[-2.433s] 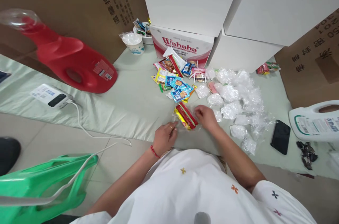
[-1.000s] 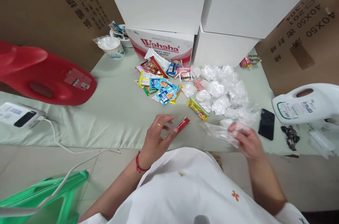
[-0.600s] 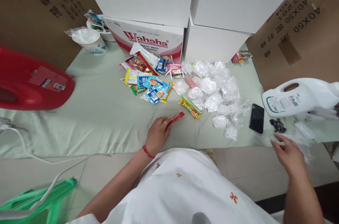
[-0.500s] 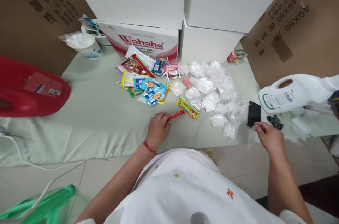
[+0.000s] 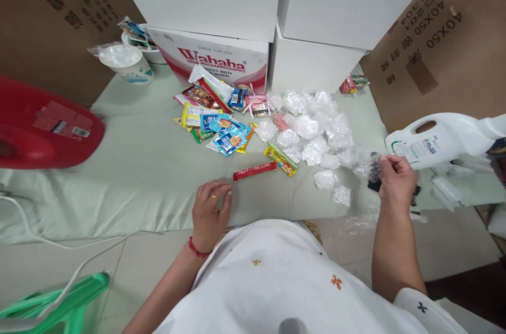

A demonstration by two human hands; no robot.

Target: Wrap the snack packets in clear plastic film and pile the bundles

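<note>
My left hand [image 5: 209,213] rests near the table's front edge, fingers loosely bent, thumb apart, holding nothing. Just beyond its fingertips lies a slim red snack packet [image 5: 255,171]. A yellow-green snack packet [image 5: 280,159] touches or nearly touches the far end of the red one. On the right, my right hand [image 5: 397,181] pinches a piece of clear plastic wrap [image 5: 364,166]. This wrap hangs over part of a black phone [image 5: 372,185]. Several crumpled clear plastic wrappers [image 5: 314,150] are heaped left of that hand.
Several colourful snack packets [image 5: 229,136] lie piled before a Wahaba box [image 5: 209,60]. White boxes [image 5: 316,62] stand behind. A red jug [image 5: 51,128] is at left, a white jug [image 5: 443,139] at right. More clear plastic [image 5: 360,223] shows beyond the front edge.
My left hand has let go of the red snack packet and drawn back to the left. My right hand has risen towards the wrapper heap, with clear plastic wrap in its fingers.
</note>
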